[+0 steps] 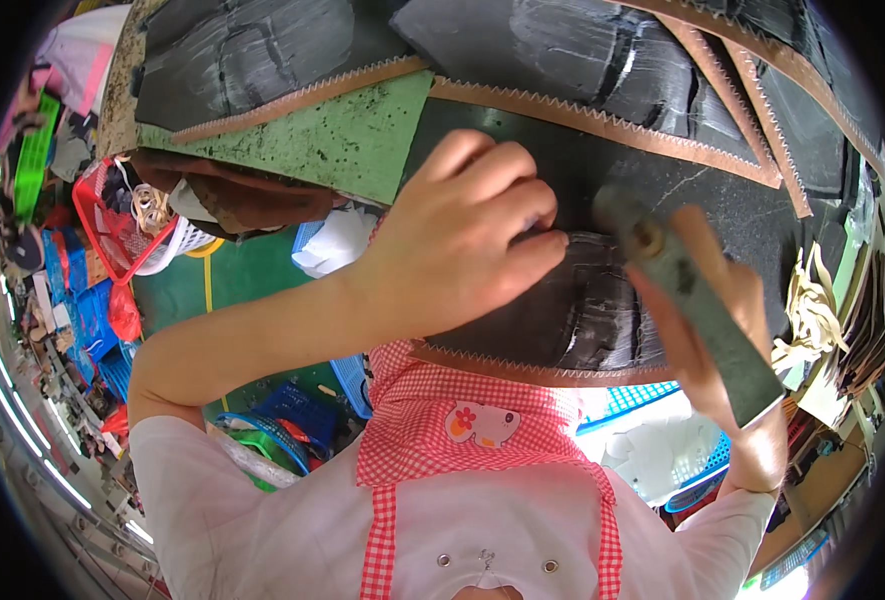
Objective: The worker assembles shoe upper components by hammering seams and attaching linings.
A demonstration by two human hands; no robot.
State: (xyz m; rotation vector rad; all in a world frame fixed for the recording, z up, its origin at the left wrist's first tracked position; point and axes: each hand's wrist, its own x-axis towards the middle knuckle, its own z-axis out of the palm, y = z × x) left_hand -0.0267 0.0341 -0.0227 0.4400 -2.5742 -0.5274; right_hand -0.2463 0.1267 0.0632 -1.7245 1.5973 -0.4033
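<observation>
Grey, long-headed metal hammer (710,318), blurred, sits with the right hand (747,290) seemingly wrapped around its handle, over the right end of the black panel with brown zigzag-stitched edging (522,325), between the red-and-white checked apron (402,455) and dark, flat work surface (582,165). The left hand (477,225) curls at the panel's far edge, pinching or merely pressing, I cannot tell. Working well calls for steadying the panel, fingertips clear, and landing the hammer's face flat.

Panel (572,320) is lying on table's (567,160) near side, left hand (472,230) overlapping its left; hammer (707,315) sitting right, in right hand (744,300); other panels (552,55) lying behind, strips (812,315) far right.
</observation>
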